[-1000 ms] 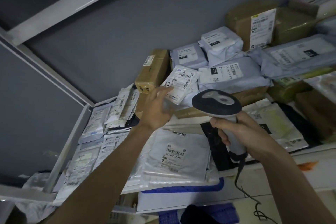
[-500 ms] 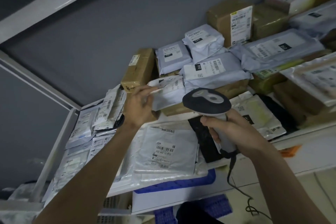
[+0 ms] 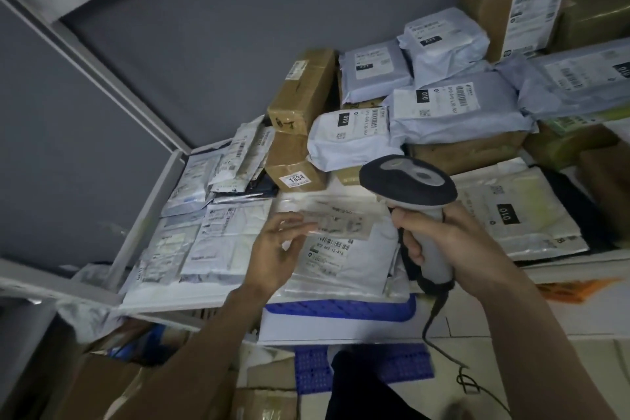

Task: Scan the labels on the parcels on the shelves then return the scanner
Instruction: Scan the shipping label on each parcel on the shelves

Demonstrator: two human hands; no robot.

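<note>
Fingers (image 3: 414, 251) of the right hand (image 3: 453, 242) are curled round the grip of the scanner (image 3: 409, 186), which is held upright in front of the shelf, its dark head above the hand and its cable (image 3: 431, 327) hanging below. Fingertips (image 3: 306, 227) of the left hand (image 3: 276, 256) are seen loosely spread at the edge of a flat clear-wrapped parcel (image 3: 341, 223); motion blur prevents telling whether that parcel is pinched or only touched. It is held just above a white mailer (image 3: 344, 259) lying on the shelf with its barcode label facing up.

A white metal shelf (image 3: 143, 218) is noted, set against a grey wall (image 3: 204, 27), with a white upright post at its left corner. Pale floor tiles (image 3: 511, 327) are visible lower right, and a blue perforated crate (image 3: 344, 310) sits under the shelf edge.

Counted at the back of the shelf: two brown boxes stacked at left, the lower one (image 3: 295, 169) numbered 1834; five grey-white poly bags with labels; one tall box (image 3: 511, 10) at upper right with a long white label. Flat mailers at left overlap and cannot be counted reliably.
</note>
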